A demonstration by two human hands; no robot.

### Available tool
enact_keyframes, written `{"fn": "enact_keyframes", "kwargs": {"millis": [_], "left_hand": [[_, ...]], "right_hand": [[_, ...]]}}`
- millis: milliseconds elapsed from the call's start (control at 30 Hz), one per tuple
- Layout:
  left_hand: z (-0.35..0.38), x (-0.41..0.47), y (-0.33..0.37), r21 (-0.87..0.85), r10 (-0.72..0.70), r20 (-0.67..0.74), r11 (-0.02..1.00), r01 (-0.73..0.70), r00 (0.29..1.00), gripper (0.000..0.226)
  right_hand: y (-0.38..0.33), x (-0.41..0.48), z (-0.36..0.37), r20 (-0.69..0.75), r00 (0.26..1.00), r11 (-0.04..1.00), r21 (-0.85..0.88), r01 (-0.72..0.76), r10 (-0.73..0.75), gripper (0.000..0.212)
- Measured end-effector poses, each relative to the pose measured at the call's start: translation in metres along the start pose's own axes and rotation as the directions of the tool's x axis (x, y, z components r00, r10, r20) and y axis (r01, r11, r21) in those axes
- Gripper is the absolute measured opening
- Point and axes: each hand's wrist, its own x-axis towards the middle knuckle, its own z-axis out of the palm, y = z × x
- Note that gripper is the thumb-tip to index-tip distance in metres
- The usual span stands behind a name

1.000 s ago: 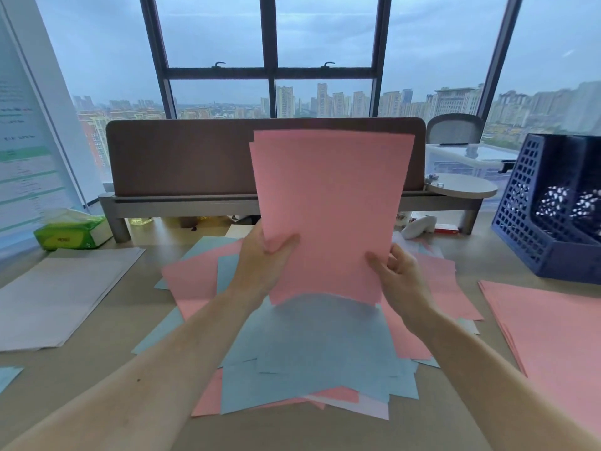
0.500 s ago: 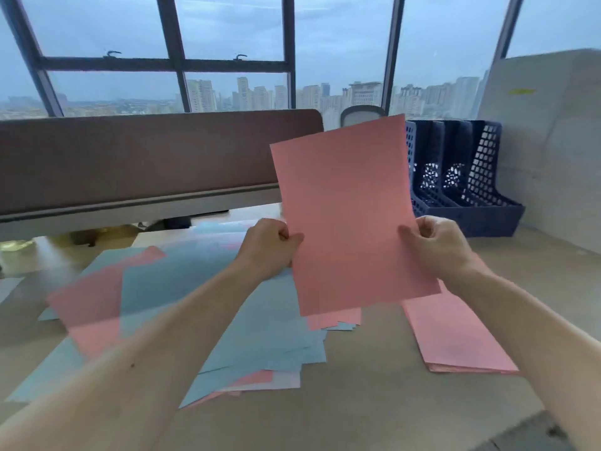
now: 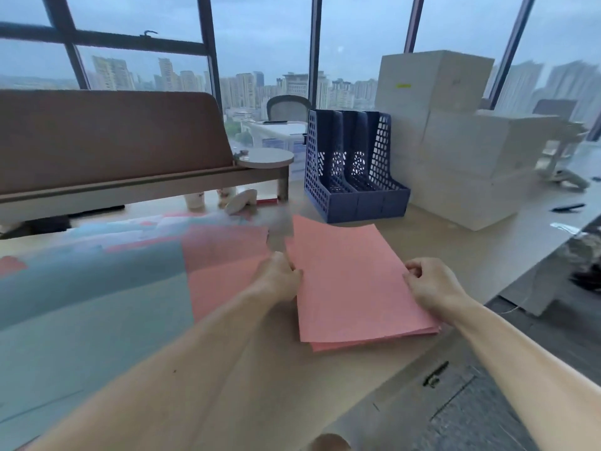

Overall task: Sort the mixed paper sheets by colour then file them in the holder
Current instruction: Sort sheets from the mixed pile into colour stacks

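Observation:
A pink sheet (image 3: pixel 351 281) lies flat on top of a stack of pink sheets (image 3: pixel 374 341) on the desk. My left hand (image 3: pixel 281 276) pinches the sheet's left edge and my right hand (image 3: pixel 429 283) pinches its right edge. To the left spreads the mixed pile of blue and pink sheets (image 3: pixel 130 271), blurred by motion. The dark blue mesh file holder (image 3: pixel 354 167), with several slots that look empty, stands upright behind the pink stack.
White boxes (image 3: pixel 455 141) are stacked right of the holder. A brown desk divider (image 3: pixel 107 138) runs along the back left, with a cup (image 3: pixel 194 200) and small items under it. The desk edge (image 3: pixel 422 349) drops to the floor at lower right.
The pink sheet I held upright in both hands has come down to the right and now lies flat on the pink stack. My view has swung right toward the holder.

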Motion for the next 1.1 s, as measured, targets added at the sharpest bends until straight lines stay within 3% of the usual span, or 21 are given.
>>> {"fn": "enact_keyframes", "kwargs": {"millis": [133,200,300,633,700,767,833,900,1100], "left_hand": [[0.009,0.004,0.003,0.256,0.055,-0.052,0.966,-0.04,0.997,0.034],[0.012,0.002,0.004,0.396,0.078,-0.049,0.917,-0.052,0.996,0.046],[0.012,-0.001,0.007,0.562,0.09,-0.01,0.824,-0.069,0.996,0.045],[0.003,-0.004,0.01,0.539,0.09,0.008,0.839,-0.08,0.996,0.046],[-0.015,-0.007,0.002,0.584,0.132,0.001,0.804,-0.108,0.991,0.041],[-0.043,-0.013,-0.013,0.668,0.172,-0.026,0.736,-0.111,0.985,0.041],[-0.078,-0.022,-0.035,0.726,0.162,-0.072,0.685,-0.06,0.984,0.046],[-0.116,-0.033,-0.065,0.737,0.117,-0.142,0.675,0.026,0.983,0.047],[-0.208,-0.093,-0.179,0.634,-0.169,-0.326,0.69,0.348,0.93,0.057]], "right_hand": [[0.005,0.005,0.003,0.017,0.999,0.993,-0.114,0.039,-0.038,0.019],[0.007,0.009,0.005,0.039,0.999,0.981,-0.191,0.036,-0.029,0.031],[0.007,0.012,0.008,0.034,0.997,0.96,-0.27,0.076,-0.07,0.045],[-0.007,0.017,0.008,0.101,0.994,0.958,-0.276,0.078,-0.052,0.044],[-0.017,0.015,0.007,0.067,0.996,0.947,-0.312,0.075,-0.056,0.03],[-0.037,0.014,0.013,0.086,0.984,0.915,-0.362,0.178,-0.157,0.042],[-0.074,0.004,0.022,0.176,0.944,0.867,-0.377,0.325,-0.277,0.057],[-0.118,-0.01,0.035,0.27,0.896,0.827,-0.357,0.433,-0.352,0.058],[-0.23,-0.051,0.108,0.434,0.749,0.757,-0.2,0.623,-0.501,0.064]]}}
